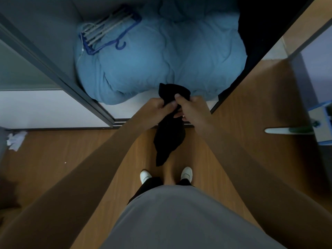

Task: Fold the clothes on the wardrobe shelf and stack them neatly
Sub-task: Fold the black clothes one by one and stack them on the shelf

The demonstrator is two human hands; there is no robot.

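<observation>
A black garment (169,137) hangs bunched in front of the open wardrobe, its lower end dangling toward the floor. My left hand (159,107) grips its upper part from the left. My right hand (193,109) pinches it from the right, thumb on top. The two hands almost touch. Behind them, a bulky blue quilt (161,56) fills the wardrobe shelf (136,107). A dark pile of clothes (262,33) lies in shadow at the shelf's right side.
Blue and grey hangers (109,33) lie on the quilt's left. A grey sliding door frame (59,76) runs on the left, a wooden panel (260,97) on the right. Crumpled white paper (15,140) lies on the wooden floor. A blue-white object (319,121) stands far right.
</observation>
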